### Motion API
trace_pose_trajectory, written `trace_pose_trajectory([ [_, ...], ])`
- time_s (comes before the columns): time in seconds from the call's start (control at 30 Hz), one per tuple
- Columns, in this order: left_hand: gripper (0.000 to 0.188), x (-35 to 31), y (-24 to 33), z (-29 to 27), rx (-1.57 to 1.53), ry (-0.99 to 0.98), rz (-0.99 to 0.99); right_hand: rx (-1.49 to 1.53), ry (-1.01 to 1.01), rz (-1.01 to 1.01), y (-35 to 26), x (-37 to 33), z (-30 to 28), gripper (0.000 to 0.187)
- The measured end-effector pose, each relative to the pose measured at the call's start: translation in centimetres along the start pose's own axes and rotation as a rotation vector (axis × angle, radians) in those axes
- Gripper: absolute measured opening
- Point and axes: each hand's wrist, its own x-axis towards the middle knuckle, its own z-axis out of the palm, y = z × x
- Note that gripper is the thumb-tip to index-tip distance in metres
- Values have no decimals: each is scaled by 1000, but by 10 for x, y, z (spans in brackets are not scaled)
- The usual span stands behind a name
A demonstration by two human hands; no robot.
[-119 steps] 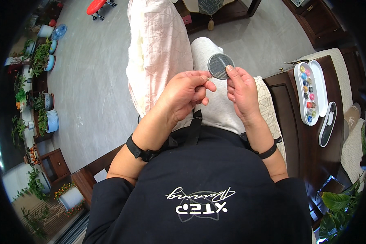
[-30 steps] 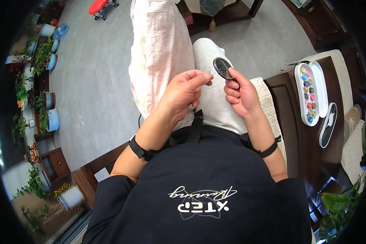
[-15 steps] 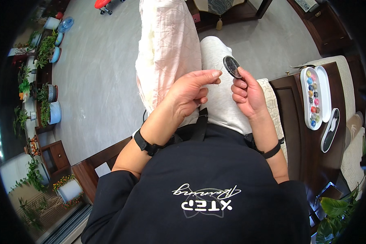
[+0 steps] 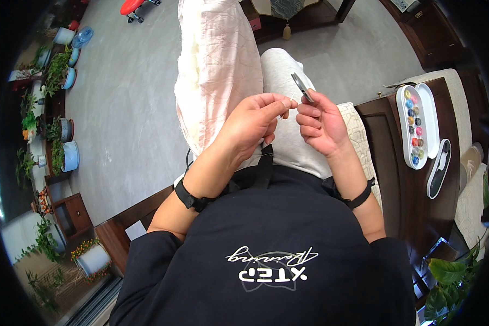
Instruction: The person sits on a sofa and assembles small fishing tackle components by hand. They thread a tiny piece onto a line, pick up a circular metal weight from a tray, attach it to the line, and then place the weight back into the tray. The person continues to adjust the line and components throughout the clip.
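Looking down from far off, I go left to right; a pale blue pot (image 4: 70,156) with green leaves sits at 9 o'clock; a red stool (image 4: 132,6) peeks in at 11; a pink cloth (image 4: 218,76) hangs over the leg, between 11 and 12.

Next comes the left hand (image 4: 254,119), just past 12 and near the middle; its thumb and first finger are pressed together at the tips; I cannot tell what is between them, as it is too small to see.

The dark round disc (image 4: 301,87) is at 1 o'clock, up in the air; the right hand (image 4: 327,127), at 2, pinches its low end with the thumb and fingers.

Here is what has just changed: half a second ago I saw some of the disc's dark face; now it has turned to show almost only its thin rim; the left fingertips have come closer too, and are now just beside the right fingers; I think this means the small work is all in one spot, but the disc's face is hidden from me.

Near 3 o'clock an open white box (image 4: 429,122) of bright spools (image 4: 418,131) lies on the dark wood (image 4: 413,204); a slim white case (image 4: 436,180) with a dark inside lies beside it.
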Motion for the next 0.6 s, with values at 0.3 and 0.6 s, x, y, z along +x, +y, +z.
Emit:
trace_pose_trajectory([
  [0.3,22,0,0,2,55,-7,47,-217,99,-98,8,-2,7,18],
  [0.6,20,-4,4,-1,146,-49,90,-250,155,-173,9,-4,10,19],
])
